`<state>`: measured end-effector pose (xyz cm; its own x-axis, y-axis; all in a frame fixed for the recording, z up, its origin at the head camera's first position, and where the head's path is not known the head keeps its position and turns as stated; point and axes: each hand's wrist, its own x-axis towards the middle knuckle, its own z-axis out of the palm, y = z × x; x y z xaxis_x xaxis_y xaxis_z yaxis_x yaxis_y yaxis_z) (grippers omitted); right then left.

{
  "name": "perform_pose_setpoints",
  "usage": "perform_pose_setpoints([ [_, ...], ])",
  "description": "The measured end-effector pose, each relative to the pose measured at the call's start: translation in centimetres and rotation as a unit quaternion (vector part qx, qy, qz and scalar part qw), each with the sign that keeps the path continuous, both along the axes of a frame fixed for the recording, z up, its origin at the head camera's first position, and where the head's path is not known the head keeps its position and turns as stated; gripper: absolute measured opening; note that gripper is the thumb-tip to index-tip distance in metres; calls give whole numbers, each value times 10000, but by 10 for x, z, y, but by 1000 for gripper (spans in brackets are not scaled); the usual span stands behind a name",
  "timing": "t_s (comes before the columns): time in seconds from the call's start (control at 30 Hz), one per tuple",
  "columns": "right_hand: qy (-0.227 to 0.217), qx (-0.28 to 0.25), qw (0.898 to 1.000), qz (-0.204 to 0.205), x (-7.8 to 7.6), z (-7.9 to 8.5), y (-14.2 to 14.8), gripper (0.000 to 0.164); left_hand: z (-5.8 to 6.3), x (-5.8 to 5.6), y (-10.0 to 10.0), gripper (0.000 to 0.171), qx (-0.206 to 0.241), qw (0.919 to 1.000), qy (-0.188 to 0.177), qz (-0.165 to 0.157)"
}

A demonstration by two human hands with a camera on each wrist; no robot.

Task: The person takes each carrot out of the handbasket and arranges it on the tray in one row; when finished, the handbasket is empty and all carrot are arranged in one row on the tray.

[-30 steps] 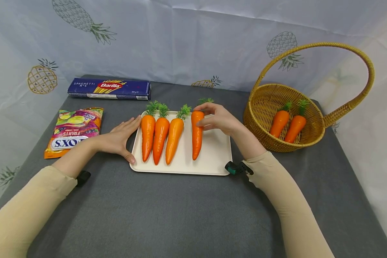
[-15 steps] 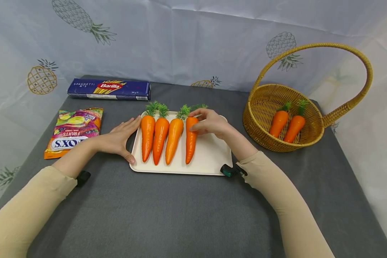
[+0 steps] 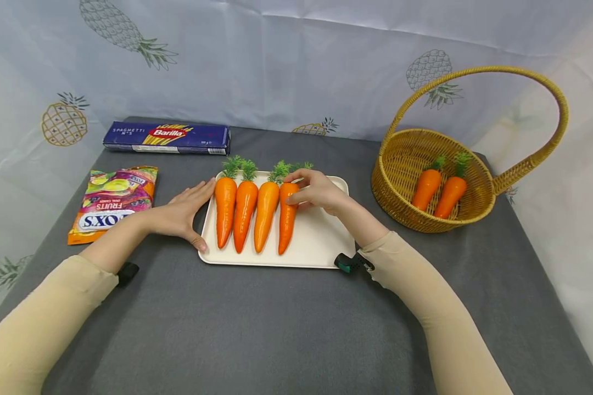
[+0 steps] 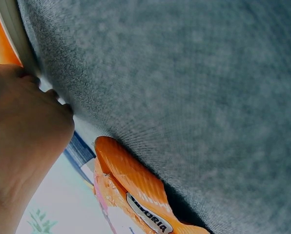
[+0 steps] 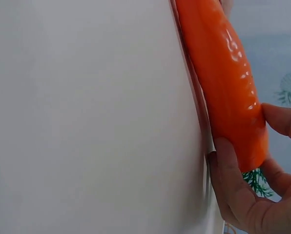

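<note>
My right hand (image 3: 313, 192) pinches a carrot (image 3: 287, 222) by its thick top end, low over the cream tray (image 3: 321, 241). In the right wrist view, the thumb and fingers close round the carrot (image 5: 228, 83) close to the tray surface (image 5: 101, 117). Beside it, three more carrots lie in a row: an orange carrot (image 3: 225, 211), a redder carrot (image 3: 245, 216) and a lighter carrot (image 3: 266, 216), leafy tops at the back. My left hand (image 3: 180, 214) lies with fingers spread along the tray's left edge, thumb at the near corner.
At the right stands a wicker basket (image 3: 382, 200) with a tall handle, holding two carrots (image 3: 427, 189). A blue spaghetti box (image 3: 167, 137) lies at the back left. In front of it is a candy bag (image 3: 113, 203), close to my left forearm. Grey cloth (image 3: 257, 323) covers the table.
My right hand has moved left with the carrot, setting it alongside the row of three. The left hand has stayed at the tray's edge.
</note>
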<state>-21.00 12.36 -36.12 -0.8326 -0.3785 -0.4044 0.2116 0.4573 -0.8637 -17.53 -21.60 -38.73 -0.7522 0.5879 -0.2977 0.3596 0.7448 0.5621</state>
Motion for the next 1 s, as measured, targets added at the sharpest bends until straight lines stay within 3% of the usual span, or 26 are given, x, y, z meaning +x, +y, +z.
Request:
perform_pose_setpoints([
  [1.0, -8, 67, 9999, -87, 0, 0, -3, 50, 0, 0, -1, 147, 1, 10000, -63, 18],
])
